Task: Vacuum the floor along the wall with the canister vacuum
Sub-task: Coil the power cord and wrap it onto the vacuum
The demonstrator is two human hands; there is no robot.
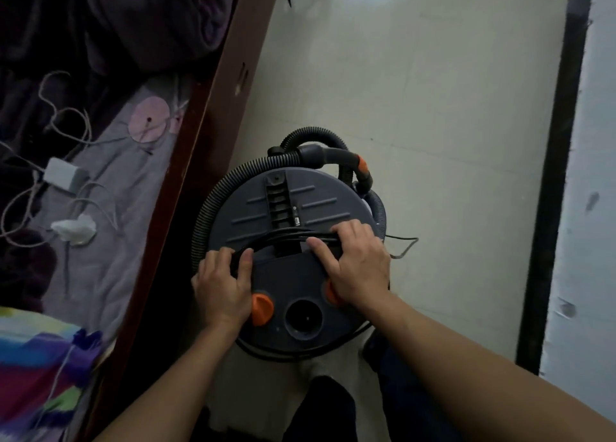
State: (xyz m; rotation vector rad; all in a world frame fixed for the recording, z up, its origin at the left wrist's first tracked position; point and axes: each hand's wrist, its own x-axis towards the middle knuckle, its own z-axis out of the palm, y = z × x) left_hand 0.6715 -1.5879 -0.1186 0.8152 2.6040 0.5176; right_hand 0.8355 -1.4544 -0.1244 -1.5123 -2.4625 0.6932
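Together, left hand [222, 286] and right hand [358, 266] grip the black cord [283, 236] atop the canister vacuum [320, 205].

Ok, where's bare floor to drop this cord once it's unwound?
Bare tile lies ahead of the vacuum and to its right, up to the black baseboard. Left is crowded: the hose nearly meets the bed frame, and the left hand and right hand grip the cord.

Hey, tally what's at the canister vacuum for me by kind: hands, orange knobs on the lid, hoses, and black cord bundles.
Hands: 2 (left hand, right hand)
Orange knobs: 2, the second half under the right hand
Hose: 1
Black cord bundle: 1
Total: 6
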